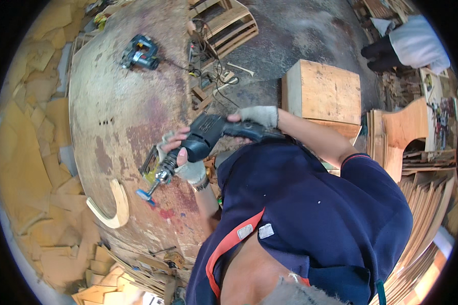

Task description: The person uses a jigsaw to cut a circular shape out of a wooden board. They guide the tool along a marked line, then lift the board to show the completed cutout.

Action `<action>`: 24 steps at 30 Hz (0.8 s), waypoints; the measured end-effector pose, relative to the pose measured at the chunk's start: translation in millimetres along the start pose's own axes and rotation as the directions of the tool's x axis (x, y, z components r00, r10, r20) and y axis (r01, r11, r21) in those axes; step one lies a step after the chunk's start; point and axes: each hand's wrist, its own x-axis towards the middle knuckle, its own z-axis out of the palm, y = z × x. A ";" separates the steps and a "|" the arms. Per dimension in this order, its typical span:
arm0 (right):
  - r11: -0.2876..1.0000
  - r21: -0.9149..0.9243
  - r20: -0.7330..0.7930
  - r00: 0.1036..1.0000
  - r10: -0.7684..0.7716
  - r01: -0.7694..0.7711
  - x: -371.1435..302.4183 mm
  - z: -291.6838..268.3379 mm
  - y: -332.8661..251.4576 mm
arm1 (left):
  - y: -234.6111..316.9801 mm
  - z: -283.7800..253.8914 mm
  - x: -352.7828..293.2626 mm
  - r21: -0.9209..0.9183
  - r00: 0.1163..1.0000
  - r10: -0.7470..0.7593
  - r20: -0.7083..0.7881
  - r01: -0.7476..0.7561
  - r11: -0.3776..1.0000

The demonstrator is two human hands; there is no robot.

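Observation:
A dark power drill (206, 134) with a metal chuck (165, 170) is held across the front of my body. In the chuck sits a bit with a blue head (146, 196), pointing down and left over the table. My right hand (257, 117), in a pale fingerless glove, grips the rear handle. My left hand (188, 165), gloved the same way, closes around the drill's front by the chuck. Beside the chuck is a dark and yellow-green thing I cannot make out. A curved pale wooden piece (119, 203) lies on the worn table (122, 112), left of the bit.
Another corded power tool (140, 53) rests at the table's far side. A wooden box (328, 91) and a slatted wooden frame (229, 25) stand beyond. Wood sheets (40, 168) cover the left; stacked boards (422, 218) stand right. Another person (414, 43) bends at the far right.

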 end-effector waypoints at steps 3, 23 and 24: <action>0.930 0.362 0.421 0.879 -0.223 0.062 -29.6 4.8 -7.5 | -15.0 55.4 53.8 -0.251 0.934 0.015 0.358 0.081 0.965; 0.671 -0.732 -0.254 0.868 -0.427 0.116 -127.6 -17.6 -275.1 | -199.2 186.6 182.1 -0.607 0.467 -0.856 -0.224 0.620 0.497; 0.672 -0.724 -0.181 0.898 -0.401 0.154 -125.9 -17.4 -287.8 | -204.1 192.4 187.9 -0.641 0.478 -0.851 -0.217 0.588 0.493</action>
